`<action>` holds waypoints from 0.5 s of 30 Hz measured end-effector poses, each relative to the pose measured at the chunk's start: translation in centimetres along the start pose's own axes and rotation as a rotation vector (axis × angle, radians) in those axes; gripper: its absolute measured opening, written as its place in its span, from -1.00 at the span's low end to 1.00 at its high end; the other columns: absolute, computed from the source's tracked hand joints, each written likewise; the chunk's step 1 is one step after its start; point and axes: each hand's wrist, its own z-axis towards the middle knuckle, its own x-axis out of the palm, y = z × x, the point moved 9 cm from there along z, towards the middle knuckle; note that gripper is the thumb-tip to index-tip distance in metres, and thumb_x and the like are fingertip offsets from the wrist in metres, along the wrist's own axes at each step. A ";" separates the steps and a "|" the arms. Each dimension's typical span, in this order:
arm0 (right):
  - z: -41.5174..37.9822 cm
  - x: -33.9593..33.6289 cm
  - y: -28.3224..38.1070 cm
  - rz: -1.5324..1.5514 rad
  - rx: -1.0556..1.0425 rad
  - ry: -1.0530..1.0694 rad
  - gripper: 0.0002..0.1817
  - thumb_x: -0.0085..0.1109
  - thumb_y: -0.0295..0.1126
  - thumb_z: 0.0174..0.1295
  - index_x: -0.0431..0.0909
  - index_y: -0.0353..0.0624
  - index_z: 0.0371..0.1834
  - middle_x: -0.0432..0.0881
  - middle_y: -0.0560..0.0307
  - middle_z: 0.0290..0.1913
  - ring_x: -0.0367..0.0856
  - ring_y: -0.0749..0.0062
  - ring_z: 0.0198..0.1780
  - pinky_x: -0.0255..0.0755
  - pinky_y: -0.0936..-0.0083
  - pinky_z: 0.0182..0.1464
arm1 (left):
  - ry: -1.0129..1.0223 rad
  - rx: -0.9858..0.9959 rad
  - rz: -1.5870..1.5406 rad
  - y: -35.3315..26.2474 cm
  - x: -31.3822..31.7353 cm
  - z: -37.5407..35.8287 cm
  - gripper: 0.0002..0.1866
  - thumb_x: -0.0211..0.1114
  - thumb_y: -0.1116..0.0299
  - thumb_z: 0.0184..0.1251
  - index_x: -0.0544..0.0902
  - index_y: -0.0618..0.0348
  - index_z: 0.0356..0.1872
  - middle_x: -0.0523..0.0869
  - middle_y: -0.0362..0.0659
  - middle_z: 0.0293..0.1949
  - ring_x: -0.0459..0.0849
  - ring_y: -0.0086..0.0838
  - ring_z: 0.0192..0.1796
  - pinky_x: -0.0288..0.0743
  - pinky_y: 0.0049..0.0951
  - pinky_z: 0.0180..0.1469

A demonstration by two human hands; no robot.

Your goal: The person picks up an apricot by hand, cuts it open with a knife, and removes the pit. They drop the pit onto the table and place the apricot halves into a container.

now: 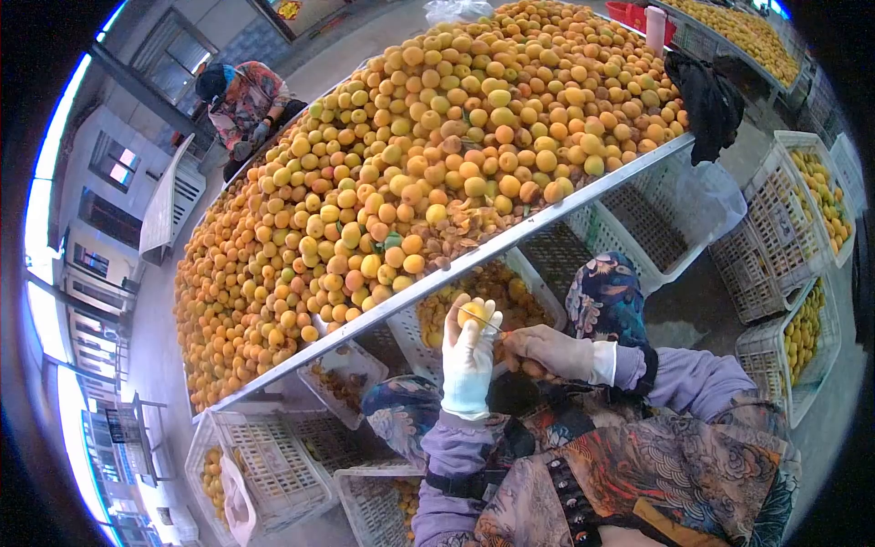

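My left hand (468,351), in a white glove, is closed around a yellow apricot (474,313) with its fingers upward. My right hand (554,353), in a stained glove, is closed on a thin-bladed knife (490,325), whose handle is mostly hidden in the fist. The thin blade reaches across to the apricot; whether it has cut in is too small to tell. Below both hands is a white crate (550,301) with orange apricot pieces (510,296) in it. Just beyond, a large heap of apricots (401,201) covers a metal-edged table.
The table's metal edge (510,239) runs diagonally ahead of me. Plastic crates (283,465) stand at lower left, and stacked crates (770,232) with fruit stand at right. A black bag (706,105) hangs over the table's corner. Another person (246,100) works at the far left side.
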 end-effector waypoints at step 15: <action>1.9 -0.3 -0.7 0.148 -0.268 -0.049 -0.65 -0.14 -0.04 0.38 0.48 -0.06 -0.29 0.35 0.36 -0.68 0.25 0.68 -0.68 0.12 0.68 -0.67 | 0.011 0.063 0.094 0.0 1.4 -0.2 -0.52 0.07 0.36 0.39 0.19 0.24 0.26 0.40 -0.02 0.12 0.41 -0.26 0.21 0.30 -0.23 0.28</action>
